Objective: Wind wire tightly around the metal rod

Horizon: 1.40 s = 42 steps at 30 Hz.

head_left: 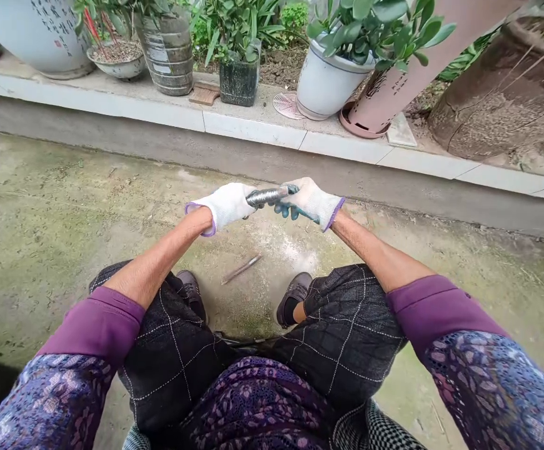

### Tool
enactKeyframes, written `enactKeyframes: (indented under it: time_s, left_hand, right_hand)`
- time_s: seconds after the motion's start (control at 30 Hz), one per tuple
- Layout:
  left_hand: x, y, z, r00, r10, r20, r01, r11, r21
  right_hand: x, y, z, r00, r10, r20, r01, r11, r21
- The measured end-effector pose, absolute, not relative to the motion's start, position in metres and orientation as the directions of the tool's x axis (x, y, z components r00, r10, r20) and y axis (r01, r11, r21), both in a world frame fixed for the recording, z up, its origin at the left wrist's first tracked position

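Note:
Both hands wear white knit gloves with purple cuffs, the right showing blue-green coated fingers. Between them, out in front of my knees, is a silver, ribbed cylindrical piece; whether it is wound wire or solid metal I cannot tell. My left hand is closed around its left end, its fingers mostly hidden. At the other end, my right hand grips with the thumb on top and some fingers curled below. A thin, pointed metal rod lies on the ground between my shoes.
White powder is scattered over the concrete floor. Ahead runs a low tiled ledge carrying a white plant pot, a pink pot, a clear plastic planter and a large brown urn. My shoes stand near the rod.

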<state>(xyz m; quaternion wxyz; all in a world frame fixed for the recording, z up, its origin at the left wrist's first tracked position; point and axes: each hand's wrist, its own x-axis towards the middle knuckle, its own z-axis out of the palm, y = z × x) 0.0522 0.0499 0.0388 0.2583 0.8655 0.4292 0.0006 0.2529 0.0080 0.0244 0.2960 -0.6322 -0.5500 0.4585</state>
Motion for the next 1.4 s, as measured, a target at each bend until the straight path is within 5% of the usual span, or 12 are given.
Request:
enactKeyframes:
  time_s: [0.1,0.33,0.5,0.67,0.77,0.83,1.0,1.07,1.2,1.4]
  left_hand:
    - [0.052,0.062,0.033,0.546,0.801,-0.245,0.809,-0.429,0.402]
    - [0.058,0.067,0.018,0.503,0.806,-0.312,0.809,-0.566,-0.157]
    - [0.057,0.049,0.036,0.600,0.703,-0.382,0.754,-0.656,-0.024]
    - [0.032,0.036,0.057,0.556,0.775,-0.302,0.803,-0.406,0.437]
    - [0.026,0.035,0.060,0.462,0.832,-0.307,0.816,-0.264,0.513]
    - [0.029,0.039,0.057,0.436,0.858,-0.272,0.849,-0.292,0.440]
    - [0.042,0.048,0.033,0.456,0.869,-0.191,0.873,-0.479,-0.092]
    - [0.047,0.046,0.023,0.497,0.842,-0.208,0.825,-0.533,-0.186]
    - [0.056,0.037,0.013,0.622,0.734,-0.272,0.712,-0.675,-0.194]
    - [0.061,0.035,0.022,0.669,0.681,-0.299,0.687,-0.719,-0.100]
  right_hand:
    - [0.243,0.001,0.029,-0.085,0.961,-0.264,0.508,-0.186,-0.841]
    - [0.244,-0.002,0.038,-0.144,0.970,-0.194,0.641,-0.058,-0.765]
    - [0.260,0.007,0.038,-0.033,0.983,-0.178,0.580,-0.126,-0.805]
    - [0.253,0.007,0.042,-0.080,0.981,-0.175,0.461,-0.119,-0.879]
    - [0.239,0.001,0.040,-0.149,0.974,-0.168,0.494,-0.074,-0.867]
    - [0.232,-0.003,0.037,-0.194,0.969,-0.155,0.526,-0.031,-0.850]
    - [0.231,-0.011,0.031,-0.213,0.962,-0.169,0.587,-0.013,-0.810]
    - [0.237,-0.009,0.030,-0.208,0.963,-0.169,0.646,0.006,-0.764]
    - [0.252,-0.002,0.032,-0.196,0.969,-0.152,0.730,0.041,-0.682]
    - [0.265,0.002,0.035,-0.192,0.946,-0.261,0.579,-0.105,-0.809]
